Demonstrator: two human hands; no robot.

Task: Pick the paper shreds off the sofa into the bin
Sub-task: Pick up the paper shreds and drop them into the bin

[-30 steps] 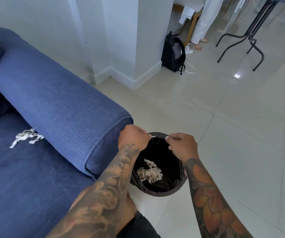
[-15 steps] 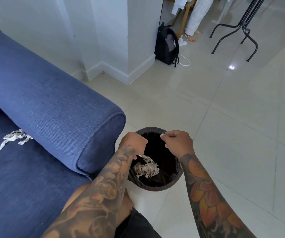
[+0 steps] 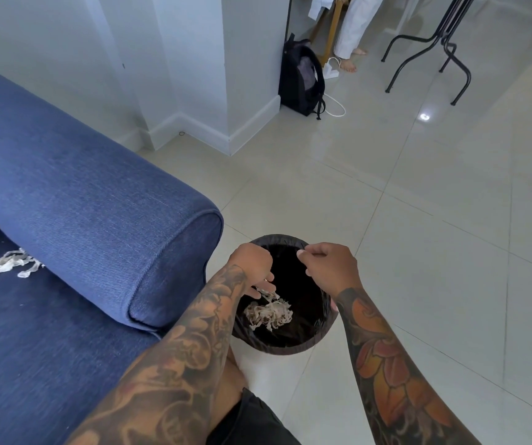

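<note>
Pinching the black liner at the far rim of the bin [image 3: 285,346], the right hand [image 3: 328,266] has its fingers curled tight. Just left of that grip, the left hand [image 3: 253,268] hangs over the bin's mouth, fingers pointing down and seemingly letting go of a few paper shreds [image 3: 269,295], though the view is poor there. Below both hands a clump of shreds [image 3: 269,313] lies at the bin's bottom. Further left, past the sofa [image 3: 65,194] armrest that nearly touches the bin, more shreds on the seat [image 3: 9,266] lie against the armrest's base. Rightward, open tiled floor [image 3: 434,252].
</note>
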